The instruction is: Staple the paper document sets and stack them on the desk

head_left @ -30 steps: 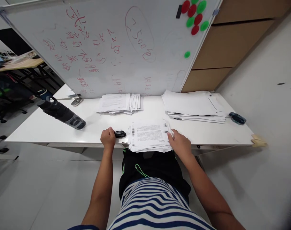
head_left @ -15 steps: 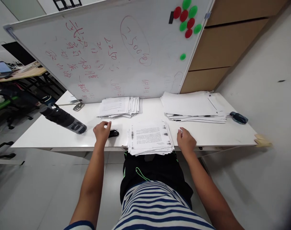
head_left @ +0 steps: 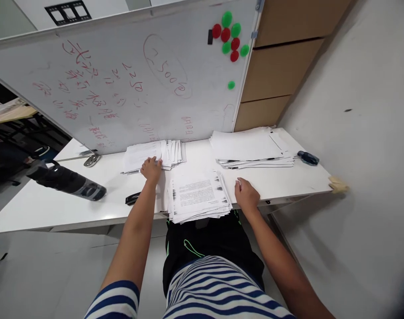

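My left hand lies with its fingers apart on the front edge of the back-left paper stack, touching the sheets. Below it, a glossy black object like a stapler is partly hidden by my left forearm. Directly in front of me sits a pile of printed sheets, slightly uneven and overhanging the table's near edge. Just right of this pile, my right hand is closed with its fingers curled; a small pale bit shows at the fingertips, too small to name.
A wide stack of large sheets occupies the back right, with a dark blue object beside it. On the left a black bottle lies near a grey mouse. A whiteboard with magnets stands behind, cardboard boxes to its right.
My left hand has moved forward and right, from beside the black object onto the back-left stack. My right hand stays closed beside the printed pile. The view has turned a little.
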`<state>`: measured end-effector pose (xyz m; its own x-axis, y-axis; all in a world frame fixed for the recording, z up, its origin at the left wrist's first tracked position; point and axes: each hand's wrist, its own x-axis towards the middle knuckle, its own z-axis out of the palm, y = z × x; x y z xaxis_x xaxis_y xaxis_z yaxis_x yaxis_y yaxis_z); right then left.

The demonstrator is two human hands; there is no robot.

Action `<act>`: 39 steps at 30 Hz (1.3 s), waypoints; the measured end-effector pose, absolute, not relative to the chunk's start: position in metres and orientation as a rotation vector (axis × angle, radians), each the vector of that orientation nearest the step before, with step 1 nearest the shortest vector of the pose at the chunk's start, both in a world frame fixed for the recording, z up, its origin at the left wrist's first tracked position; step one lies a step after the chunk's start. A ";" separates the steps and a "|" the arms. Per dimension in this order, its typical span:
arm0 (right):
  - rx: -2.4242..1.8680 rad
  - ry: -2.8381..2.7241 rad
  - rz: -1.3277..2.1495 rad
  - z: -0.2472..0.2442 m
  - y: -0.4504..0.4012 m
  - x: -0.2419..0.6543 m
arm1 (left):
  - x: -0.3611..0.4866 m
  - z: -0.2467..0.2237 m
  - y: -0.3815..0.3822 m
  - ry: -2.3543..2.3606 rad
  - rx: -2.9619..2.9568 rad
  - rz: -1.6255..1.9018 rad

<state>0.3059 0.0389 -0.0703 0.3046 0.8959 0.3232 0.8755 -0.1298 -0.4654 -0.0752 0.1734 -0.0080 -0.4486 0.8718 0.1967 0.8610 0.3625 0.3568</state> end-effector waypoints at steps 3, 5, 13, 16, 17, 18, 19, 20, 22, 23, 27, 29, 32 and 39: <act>-1.998 -1.568 0.038 -0.070 0.039 0.306 | -0.082 -0.006 0.174 2.563 1.627 0.638; -1.992 -1.572 0.045 -0.070 0.039 0.306 | -0.086 -0.003 0.176 2.582 1.616 0.622; -1.986 -1.536 0.040 -0.071 0.040 0.306 | -0.111 0.014 0.190 2.568 1.519 0.628; -1.979 -1.535 0.045 -0.072 0.041 0.306 | -0.122 0.028 0.191 2.541 1.492 0.688; -1.972 -1.537 0.049 -0.072 0.041 0.306 | -0.124 0.033 0.189 2.527 1.483 0.728; -1.965 -1.536 0.054 -0.072 0.041 0.306 | -0.124 0.039 0.186 2.487 1.472 0.798; -1.958 -1.530 0.058 -0.073 0.040 0.306 | -0.122 0.046 0.182 2.412 1.461 0.903; -1.952 -1.522 0.064 -0.073 0.040 0.306 | -0.117 0.053 0.176 2.301 1.448 1.030; -1.938 -1.508 0.090 -0.074 0.040 0.308 | -0.103 0.069 0.157 1.994 1.412 1.293; -1.934 -1.501 0.118 -0.073 0.041 0.309 | -0.093 0.077 0.145 1.875 1.395 1.363; -1.856 -1.399 0.459 -0.054 0.040 0.313 | -0.051 0.115 0.084 1.532 1.411 1.438; -1.653 -1.341 0.670 -0.034 0.033 0.308 | -0.035 0.132 0.054 1.391 1.403 1.453; -1.195 -1.445 0.863 0.002 0.013 0.290 | -0.023 0.150 0.021 1.272 1.370 1.460; -0.968 -1.466 1.242 0.044 -0.029 0.250 | -0.019 0.147 0.002 1.221 1.339 1.467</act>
